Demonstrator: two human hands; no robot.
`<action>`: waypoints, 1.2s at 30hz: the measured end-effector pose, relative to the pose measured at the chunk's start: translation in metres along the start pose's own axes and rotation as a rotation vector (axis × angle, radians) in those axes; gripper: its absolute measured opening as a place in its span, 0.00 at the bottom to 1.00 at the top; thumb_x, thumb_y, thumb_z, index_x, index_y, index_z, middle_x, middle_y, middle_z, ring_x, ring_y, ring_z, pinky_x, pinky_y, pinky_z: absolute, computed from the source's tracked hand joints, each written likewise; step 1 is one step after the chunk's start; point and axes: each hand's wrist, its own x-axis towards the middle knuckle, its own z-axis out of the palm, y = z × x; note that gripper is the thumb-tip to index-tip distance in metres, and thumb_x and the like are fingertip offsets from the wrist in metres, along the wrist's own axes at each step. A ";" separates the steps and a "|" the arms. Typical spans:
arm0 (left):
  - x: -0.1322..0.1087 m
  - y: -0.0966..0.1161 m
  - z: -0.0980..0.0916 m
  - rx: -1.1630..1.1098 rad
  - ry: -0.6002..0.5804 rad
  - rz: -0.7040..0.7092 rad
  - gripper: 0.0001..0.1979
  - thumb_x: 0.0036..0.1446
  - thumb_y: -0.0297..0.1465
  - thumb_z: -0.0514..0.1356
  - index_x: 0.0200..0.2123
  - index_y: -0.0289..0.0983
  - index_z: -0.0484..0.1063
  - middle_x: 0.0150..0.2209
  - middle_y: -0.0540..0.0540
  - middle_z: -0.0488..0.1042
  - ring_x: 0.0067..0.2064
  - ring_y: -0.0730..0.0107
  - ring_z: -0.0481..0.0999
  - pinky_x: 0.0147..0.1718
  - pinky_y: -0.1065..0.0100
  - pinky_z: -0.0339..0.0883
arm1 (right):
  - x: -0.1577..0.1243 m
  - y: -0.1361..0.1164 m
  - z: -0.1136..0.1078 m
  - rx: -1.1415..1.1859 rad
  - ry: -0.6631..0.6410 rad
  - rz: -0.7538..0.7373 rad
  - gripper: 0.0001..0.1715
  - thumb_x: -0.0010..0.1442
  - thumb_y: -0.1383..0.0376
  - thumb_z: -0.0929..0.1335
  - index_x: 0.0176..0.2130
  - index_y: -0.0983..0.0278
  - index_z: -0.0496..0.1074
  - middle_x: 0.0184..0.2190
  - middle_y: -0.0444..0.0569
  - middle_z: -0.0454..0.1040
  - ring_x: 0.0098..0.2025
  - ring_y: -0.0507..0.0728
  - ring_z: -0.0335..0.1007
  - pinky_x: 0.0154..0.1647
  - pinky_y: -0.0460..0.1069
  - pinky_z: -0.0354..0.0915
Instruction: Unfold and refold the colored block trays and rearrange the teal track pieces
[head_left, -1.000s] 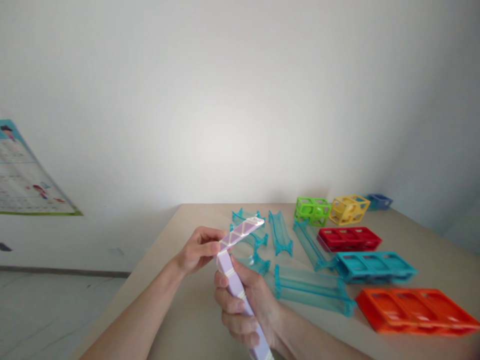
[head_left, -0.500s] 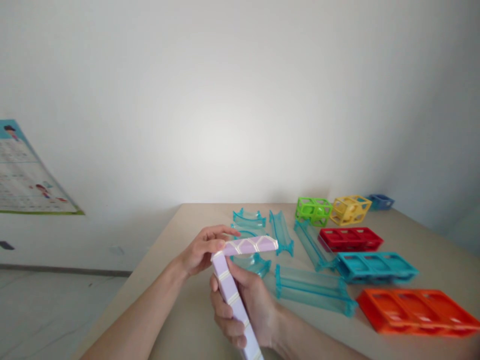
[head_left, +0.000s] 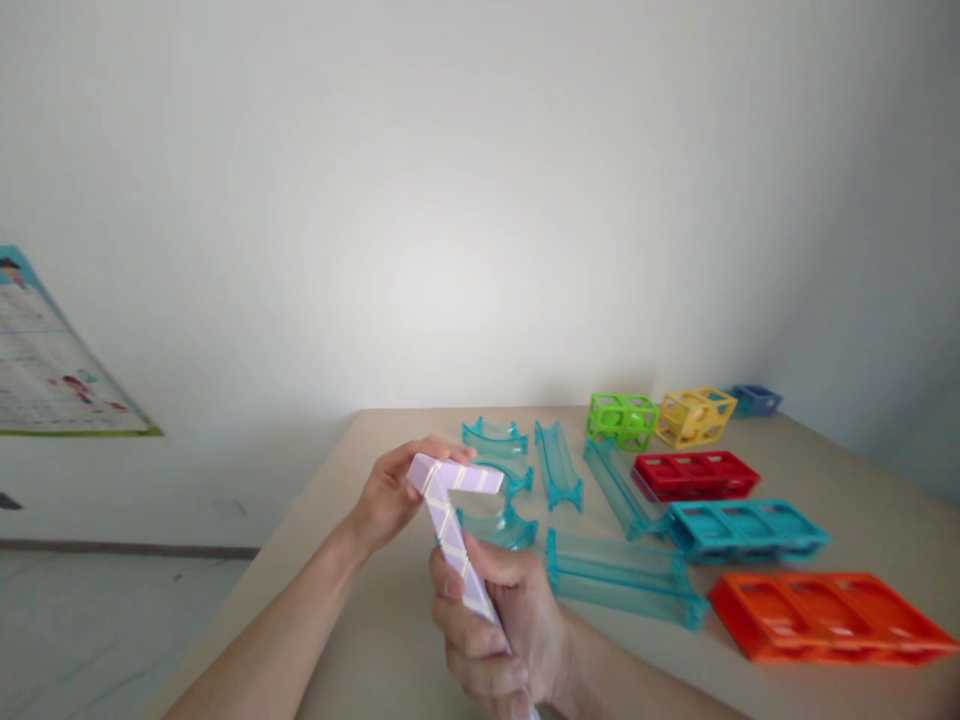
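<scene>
I hold a lilac and white segmented twist toy (head_left: 450, 510) above the tan table (head_left: 352, 640). My right hand (head_left: 495, 625) is wrapped round its lower straight part. My left hand (head_left: 390, 490) pinches the bent upper end, which folds over to the right in a short hook. Just behind the toy lie clear teal curved track pieces (head_left: 499, 485).
Long teal troughs (head_left: 619, 580) lie right of my hands. Further right sit an orange tray (head_left: 829, 617), a teal tray (head_left: 742, 527), a red tray (head_left: 694, 473), green (head_left: 622, 420) and yellow (head_left: 695, 416) frame cubes and a blue box (head_left: 756, 400). A poster (head_left: 45, 360) leans at the left wall.
The toy's top section has been folded down further, from a long slanted arm to a short hook. My right hand slid up the shaft and my left hand shifted with the tip.
</scene>
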 end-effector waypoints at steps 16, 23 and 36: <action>-0.002 0.000 0.003 0.254 0.579 -0.065 0.18 0.49 0.40 0.65 0.19 0.34 0.67 0.17 0.55 0.57 0.19 0.81 0.53 0.18 0.75 0.46 | 0.010 0.009 0.002 -0.234 0.517 -0.160 0.24 0.58 0.46 0.65 0.29 0.65 0.66 0.13 0.38 0.63 0.10 0.48 0.57 0.08 0.43 0.63; 0.009 0.003 0.004 0.110 0.783 -0.212 0.21 0.49 0.39 0.65 0.18 0.35 0.58 0.16 0.57 0.55 0.18 0.82 0.53 0.17 0.76 0.49 | 0.020 0.020 -0.001 -0.461 0.825 -0.150 0.26 0.50 0.46 0.70 0.24 0.66 0.64 0.10 0.39 0.64 0.08 0.50 0.60 0.05 0.44 0.60; 0.000 -0.002 0.001 0.141 0.406 -0.455 0.16 0.46 0.39 0.67 0.30 0.33 0.71 0.21 0.47 0.74 0.21 0.70 0.71 0.20 0.72 0.62 | 0.025 0.025 0.000 -0.595 1.035 -0.441 0.25 0.55 0.44 0.66 0.32 0.63 0.61 0.14 0.35 0.65 0.09 0.49 0.61 0.06 0.41 0.57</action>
